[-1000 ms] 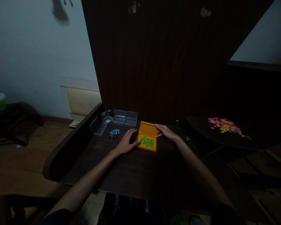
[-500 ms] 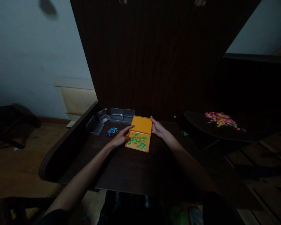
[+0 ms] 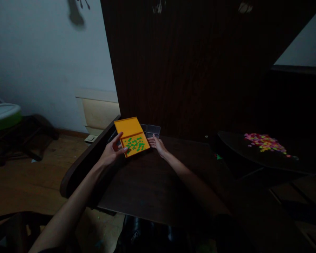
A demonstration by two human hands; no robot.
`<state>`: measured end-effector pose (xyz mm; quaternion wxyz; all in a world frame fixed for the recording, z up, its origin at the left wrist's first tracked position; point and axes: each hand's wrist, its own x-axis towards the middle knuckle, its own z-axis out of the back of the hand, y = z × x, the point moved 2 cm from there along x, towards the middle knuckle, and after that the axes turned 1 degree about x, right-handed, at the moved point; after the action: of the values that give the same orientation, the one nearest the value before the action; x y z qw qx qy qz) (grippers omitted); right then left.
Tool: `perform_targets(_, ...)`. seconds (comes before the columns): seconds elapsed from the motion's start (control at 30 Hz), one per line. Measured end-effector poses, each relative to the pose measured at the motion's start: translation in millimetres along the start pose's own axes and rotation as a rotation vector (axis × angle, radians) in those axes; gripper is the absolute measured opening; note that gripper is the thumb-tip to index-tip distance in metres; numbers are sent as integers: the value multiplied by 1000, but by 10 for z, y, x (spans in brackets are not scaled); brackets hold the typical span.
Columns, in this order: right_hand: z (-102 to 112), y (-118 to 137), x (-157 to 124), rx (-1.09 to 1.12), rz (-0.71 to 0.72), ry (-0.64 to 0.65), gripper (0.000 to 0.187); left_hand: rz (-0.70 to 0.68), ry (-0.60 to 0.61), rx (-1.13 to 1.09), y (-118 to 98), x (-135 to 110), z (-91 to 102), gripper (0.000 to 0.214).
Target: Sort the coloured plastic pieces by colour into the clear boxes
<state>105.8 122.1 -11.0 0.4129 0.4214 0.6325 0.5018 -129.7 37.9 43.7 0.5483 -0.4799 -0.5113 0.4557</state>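
An orange-yellow hinged box (image 3: 127, 125) stands open like a book, tilted and raised above the dark wooden desk. Many small green pieces (image 3: 135, 144) lie scattered in its lower half. My left hand (image 3: 112, 151) is closed on the box's left edge, thumb over the front rim and the other fingers partly hidden behind. At the box's right edge, my right hand (image 3: 158, 144) has its fingers stretched out, the tips touching or very close to the rim. Clear plastic cases (image 3: 153, 130) show partly behind the box.
The desk (image 3: 147, 189) has a raised wooden side (image 3: 76, 172) on the left and a tall dark panel at the back. A pile of pink and yellow pieces (image 3: 265, 143) lies on a shelf at the right. Small green and red bits (image 3: 218, 156) lie near that shelf.
The box has moved left and up, turning slightly, and now covers the blue pile and some of the clear cases. My right hand has shifted from the lid's edge to the lower half's edge.
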Motion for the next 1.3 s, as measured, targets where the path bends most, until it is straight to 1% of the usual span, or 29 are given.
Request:
perform_targets(0.1,-194,-111,18,-90,115,-73,49,-104,-127,142,2,39,163,95)
perform_targets(0.17,-306,-150,-3,-139,186,-91,47,-195,-161,234,21,76,236,90)
perform_targets(0.27,-436,-178,-43,-194,260,-111,50,-312,-142,387,56,118,291,83)
perform_targets(0.43,-585,-209,-50,-263,362,-148,62,-420,-54,685,73,119,270,76)
perform_targets(0.5,-627,-223,-41,-288,420,-162,58,-466,-27,771,66,111,248,75)
perform_targets(0.6,-670,-242,-33,-324,491,-141,43,-530,11,851,52,105,223,73)
perform_targets(0.63,-676,-248,-32,-341,500,-126,39,-543,23,870,48,105,219,72)
perform_targets(0.7,-670,-257,-26,-387,494,-117,36,-560,47,908,40,103,215,71)
perform_targets(0.83,-626,-271,6,-522,508,-142,40,-571,98,993,43,88,205,73)
perform_targets(0.9,-612,-290,33,-588,528,-138,43,-588,121,1020,58,77,197,75)
perform_targets(0.97,-604,-323,66,-649,518,-131,44,-605,135,1040,83,67,191,75)
perform_targets(1.1,-593,-382,126,-719,479,-116,45,-642,128,1076,146,58,194,74)
perform_targets(1.3,-577,-395,177,-726,464,-96,46,-670,117,1150,230,65,197,68)
